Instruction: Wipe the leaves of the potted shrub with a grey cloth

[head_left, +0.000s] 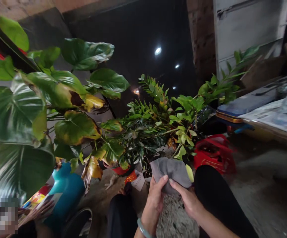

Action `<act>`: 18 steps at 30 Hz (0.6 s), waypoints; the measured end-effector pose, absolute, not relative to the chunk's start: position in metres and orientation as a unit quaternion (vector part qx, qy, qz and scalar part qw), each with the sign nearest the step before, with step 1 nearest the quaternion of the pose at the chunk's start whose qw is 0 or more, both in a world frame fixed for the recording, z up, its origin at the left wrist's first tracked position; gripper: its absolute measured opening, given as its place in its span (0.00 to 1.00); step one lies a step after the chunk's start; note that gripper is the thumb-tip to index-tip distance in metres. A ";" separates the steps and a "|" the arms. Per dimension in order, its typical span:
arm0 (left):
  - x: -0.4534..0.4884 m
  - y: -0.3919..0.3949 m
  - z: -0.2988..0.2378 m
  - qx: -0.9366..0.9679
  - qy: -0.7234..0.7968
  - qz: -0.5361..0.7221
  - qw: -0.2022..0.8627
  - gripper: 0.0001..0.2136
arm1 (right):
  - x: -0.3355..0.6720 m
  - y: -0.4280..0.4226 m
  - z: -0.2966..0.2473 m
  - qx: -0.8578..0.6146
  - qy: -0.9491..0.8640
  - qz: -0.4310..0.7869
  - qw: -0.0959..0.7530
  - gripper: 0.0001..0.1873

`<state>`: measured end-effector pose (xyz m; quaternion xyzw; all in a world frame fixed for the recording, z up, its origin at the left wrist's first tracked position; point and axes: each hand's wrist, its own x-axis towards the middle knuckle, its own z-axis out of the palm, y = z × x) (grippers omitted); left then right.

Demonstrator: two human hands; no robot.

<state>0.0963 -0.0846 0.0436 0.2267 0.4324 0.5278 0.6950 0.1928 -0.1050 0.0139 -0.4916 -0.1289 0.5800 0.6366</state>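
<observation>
A grey cloth [171, 168] is held up between my two hands, low in the view. My left hand [157, 195] grips its left part, thumb pressed on top, with a pale green bangle [143, 228] round the wrist. On the other side my right hand [186, 196] pinches the lower right part, its thumb close to the left one. The fingers under the cloth are hidden. Against the cloth's right edge shows a yellow-green leaf [189, 173]; whether it touches the cloth I cannot tell. Leafy green plants [155, 119] stand just beyond my hands.
A large-leaved plant [19, 109] with browning edges fills the left. Right of my knee [220, 198] sits a red bag [214, 153]. A cluttered table [272, 115] stands at right. Another person's hand [43, 208] is at lower left, near a teal vessel [67, 190].
</observation>
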 end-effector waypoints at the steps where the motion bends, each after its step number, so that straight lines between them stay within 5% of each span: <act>1: 0.098 -0.085 0.046 0.225 0.431 0.530 0.695 0.26 | 0.194 -0.105 0.018 -0.498 -0.144 0.573 0.635 0.30; 11: 0.096 -0.080 0.037 0.125 0.479 0.529 0.690 0.18 | 0.226 -0.088 0.039 -0.504 -0.262 0.619 0.543 0.27; 18: 0.086 -0.069 0.049 0.177 0.505 0.509 0.674 0.26 | 0.295 -0.002 0.025 -0.532 -0.114 0.591 0.596 0.23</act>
